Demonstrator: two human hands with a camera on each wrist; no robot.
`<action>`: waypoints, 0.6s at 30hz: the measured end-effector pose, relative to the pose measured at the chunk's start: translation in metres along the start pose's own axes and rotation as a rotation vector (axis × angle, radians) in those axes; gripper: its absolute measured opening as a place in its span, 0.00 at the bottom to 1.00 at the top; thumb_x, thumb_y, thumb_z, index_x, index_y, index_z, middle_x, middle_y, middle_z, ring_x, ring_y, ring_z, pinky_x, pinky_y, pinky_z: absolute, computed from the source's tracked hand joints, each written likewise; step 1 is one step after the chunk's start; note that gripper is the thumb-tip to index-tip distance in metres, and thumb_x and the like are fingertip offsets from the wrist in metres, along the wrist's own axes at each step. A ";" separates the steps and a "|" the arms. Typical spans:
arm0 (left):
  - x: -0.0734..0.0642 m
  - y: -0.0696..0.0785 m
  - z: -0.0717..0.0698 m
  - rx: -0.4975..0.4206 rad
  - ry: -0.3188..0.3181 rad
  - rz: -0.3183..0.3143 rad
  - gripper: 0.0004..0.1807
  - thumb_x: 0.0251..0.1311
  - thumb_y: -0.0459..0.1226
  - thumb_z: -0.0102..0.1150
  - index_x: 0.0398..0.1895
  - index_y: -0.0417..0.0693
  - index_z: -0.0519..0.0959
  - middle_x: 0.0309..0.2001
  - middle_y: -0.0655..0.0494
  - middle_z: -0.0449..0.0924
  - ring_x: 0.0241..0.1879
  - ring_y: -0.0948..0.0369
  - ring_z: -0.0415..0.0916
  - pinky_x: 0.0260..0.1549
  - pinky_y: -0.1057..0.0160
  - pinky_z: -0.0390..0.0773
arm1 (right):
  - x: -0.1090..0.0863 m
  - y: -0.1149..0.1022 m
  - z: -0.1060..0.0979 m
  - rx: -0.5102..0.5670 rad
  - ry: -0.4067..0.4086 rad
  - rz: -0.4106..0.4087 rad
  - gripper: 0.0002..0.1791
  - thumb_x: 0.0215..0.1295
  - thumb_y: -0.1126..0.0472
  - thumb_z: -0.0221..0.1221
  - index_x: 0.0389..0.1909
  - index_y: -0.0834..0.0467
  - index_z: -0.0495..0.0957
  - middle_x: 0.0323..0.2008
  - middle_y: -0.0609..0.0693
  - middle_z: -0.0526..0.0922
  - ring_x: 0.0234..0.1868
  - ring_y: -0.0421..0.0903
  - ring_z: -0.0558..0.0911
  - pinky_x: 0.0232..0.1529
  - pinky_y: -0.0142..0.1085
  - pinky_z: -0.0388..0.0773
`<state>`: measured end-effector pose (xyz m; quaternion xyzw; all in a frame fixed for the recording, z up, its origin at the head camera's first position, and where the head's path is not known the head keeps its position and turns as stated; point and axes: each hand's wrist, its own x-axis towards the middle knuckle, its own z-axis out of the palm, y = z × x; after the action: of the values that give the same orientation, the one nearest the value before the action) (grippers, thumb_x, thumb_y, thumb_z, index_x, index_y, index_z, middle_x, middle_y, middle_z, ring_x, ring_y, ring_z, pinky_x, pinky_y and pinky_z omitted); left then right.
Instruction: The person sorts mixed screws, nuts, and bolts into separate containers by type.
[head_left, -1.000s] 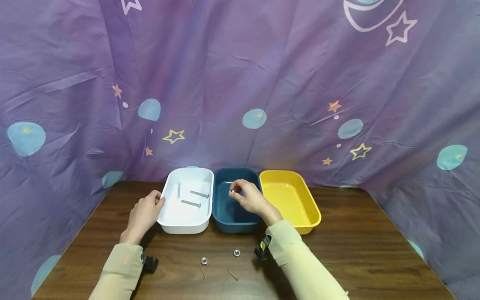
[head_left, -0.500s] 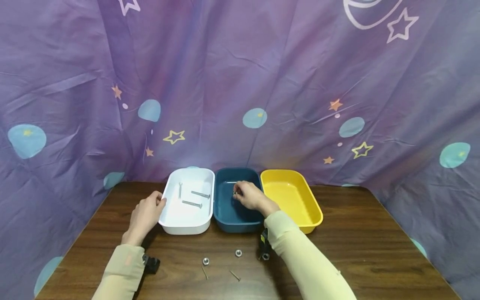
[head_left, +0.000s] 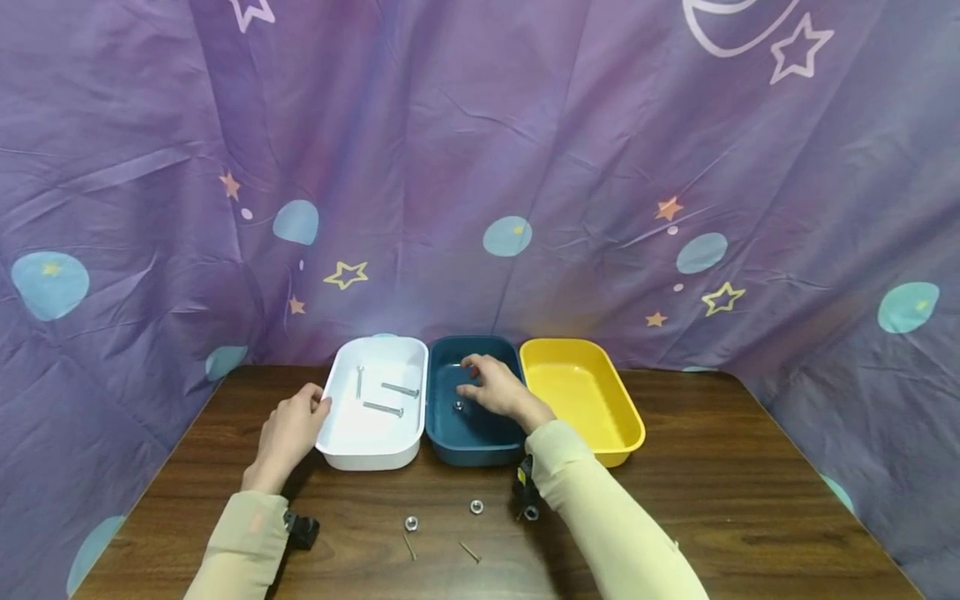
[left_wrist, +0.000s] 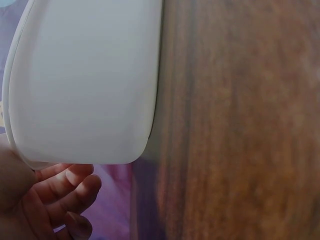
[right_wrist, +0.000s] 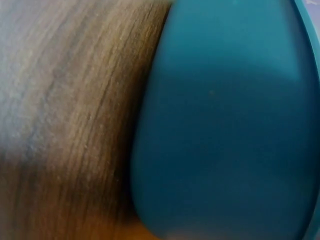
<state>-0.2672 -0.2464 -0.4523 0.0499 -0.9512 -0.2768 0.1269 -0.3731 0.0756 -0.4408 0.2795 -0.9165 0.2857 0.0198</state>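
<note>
My right hand (head_left: pixel 498 390) is over the dark blue tray (head_left: pixel 474 456), its thumb and fingers spread apart with nothing between them. A metal nut (head_left: pixel 458 406) lies in that tray, just below the thumb. My left hand (head_left: pixel 288 432) holds the left rim of the white tray (head_left: pixel 372 460); in the left wrist view its curled fingers (left_wrist: pixel 70 192) show beside the tray's outer wall. Inside the white tray lie a large bolt (head_left: pixel 383 408), a second bolt (head_left: pixel 401 389) and a thinner one (head_left: pixel 359 382). The right wrist view shows the blue tray's outside wall (right_wrist: pixel 225 125), without the hand.
A yellow tray (head_left: pixel 581 400) stands right of the blue one, the three in a row. On the wooden table (head_left: pixel 720 500) in front lie several nuts, one nut (head_left: pixel 477 507) near the middle, and small screws, one screw (head_left: pixel 470 551) nearest. A purple curtain (head_left: pixel 420 167) hangs behind.
My right hand has lowered the nut into the blue tray and let it go; its fingers have spread. My left hand has stayed at the white tray's rim.
</note>
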 end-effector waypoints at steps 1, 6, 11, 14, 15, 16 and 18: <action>0.000 0.000 0.000 0.000 -0.001 -0.001 0.15 0.70 0.41 0.49 0.49 0.39 0.76 0.37 0.45 0.82 0.32 0.48 0.79 0.29 0.47 0.73 | 0.000 0.000 0.000 0.007 -0.001 -0.001 0.22 0.61 0.57 0.67 0.54 0.60 0.76 0.41 0.54 0.79 0.38 0.48 0.76 0.43 0.42 0.74; 0.000 0.000 0.000 0.001 -0.001 -0.001 0.15 0.70 0.42 0.49 0.48 0.39 0.76 0.37 0.45 0.82 0.32 0.47 0.79 0.29 0.47 0.73 | -0.002 -0.007 0.001 0.058 0.001 -0.006 0.20 0.63 0.59 0.65 0.54 0.62 0.76 0.43 0.57 0.79 0.40 0.48 0.77 0.44 0.43 0.74; 0.000 -0.001 0.001 0.004 0.000 -0.005 0.15 0.70 0.42 0.49 0.48 0.39 0.75 0.36 0.44 0.82 0.32 0.47 0.79 0.30 0.47 0.73 | -0.007 -0.024 -0.002 0.173 0.030 -0.004 0.18 0.65 0.60 0.63 0.54 0.61 0.77 0.48 0.60 0.80 0.43 0.50 0.79 0.46 0.44 0.75; 0.000 0.000 0.000 0.003 -0.002 -0.007 0.15 0.70 0.42 0.49 0.48 0.39 0.75 0.36 0.44 0.82 0.32 0.48 0.79 0.30 0.47 0.73 | -0.014 -0.034 -0.005 0.247 0.054 0.017 0.16 0.66 0.60 0.62 0.54 0.59 0.77 0.49 0.58 0.81 0.43 0.49 0.79 0.43 0.43 0.76; 0.000 0.000 0.000 0.001 -0.002 -0.007 0.15 0.70 0.41 0.49 0.48 0.39 0.75 0.37 0.44 0.82 0.32 0.48 0.79 0.30 0.47 0.73 | -0.017 -0.036 -0.007 0.263 0.060 0.019 0.16 0.67 0.60 0.61 0.54 0.58 0.77 0.49 0.58 0.81 0.43 0.49 0.79 0.42 0.42 0.77; 0.000 0.000 0.000 0.001 -0.001 -0.004 0.15 0.70 0.41 0.49 0.48 0.39 0.75 0.37 0.44 0.82 0.32 0.48 0.79 0.29 0.47 0.73 | -0.020 -0.039 -0.008 0.277 0.064 0.018 0.15 0.67 0.60 0.61 0.53 0.57 0.77 0.49 0.57 0.81 0.43 0.49 0.79 0.41 0.41 0.77; 0.000 0.000 -0.001 -0.001 0.000 0.001 0.15 0.70 0.41 0.49 0.48 0.39 0.75 0.37 0.44 0.82 0.32 0.48 0.79 0.30 0.47 0.73 | -0.027 -0.044 -0.012 0.290 0.071 -0.003 0.15 0.67 0.60 0.61 0.53 0.57 0.78 0.48 0.57 0.81 0.43 0.48 0.79 0.41 0.40 0.77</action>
<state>-0.2666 -0.2465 -0.4512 0.0495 -0.9511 -0.2772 0.1273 -0.3293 0.0658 -0.4132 0.2705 -0.8640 0.4245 0.0120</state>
